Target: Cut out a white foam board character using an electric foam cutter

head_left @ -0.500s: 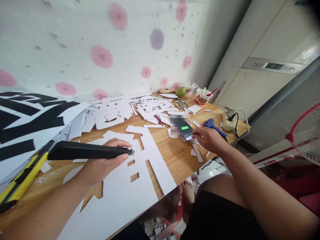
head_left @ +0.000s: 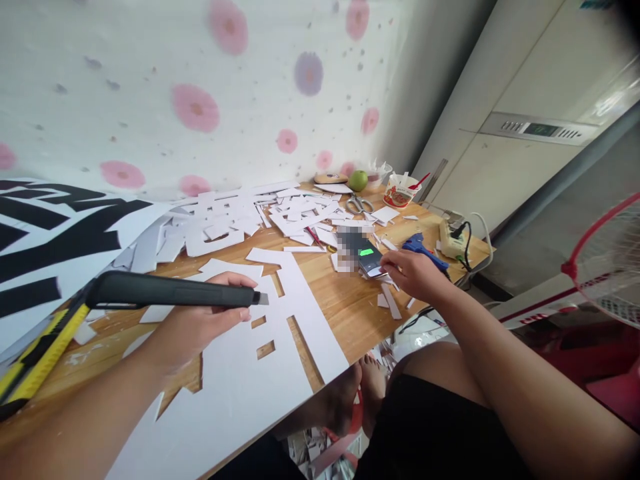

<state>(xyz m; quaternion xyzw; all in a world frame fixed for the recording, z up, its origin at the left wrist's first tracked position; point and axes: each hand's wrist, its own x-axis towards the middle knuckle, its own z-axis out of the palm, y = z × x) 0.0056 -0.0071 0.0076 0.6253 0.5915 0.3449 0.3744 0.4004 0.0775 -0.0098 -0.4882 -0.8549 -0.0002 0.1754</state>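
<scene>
Slightly turned since the earlier frame, its blade [head_left: 263, 299] barer, the black cutter [head_left: 170, 291] is clamped in the left hand [head_left: 213, 313] over the white board [head_left: 245, 397], which could be nicked if the blade is lowered unwatched. Right of the board, a phone [head_left: 371, 266] is reached by the right hand [head_left: 414, 269], whether gripped cannot be told; beyond the board, space is blocked by heaped scraps [head_left: 300, 217]
</scene>
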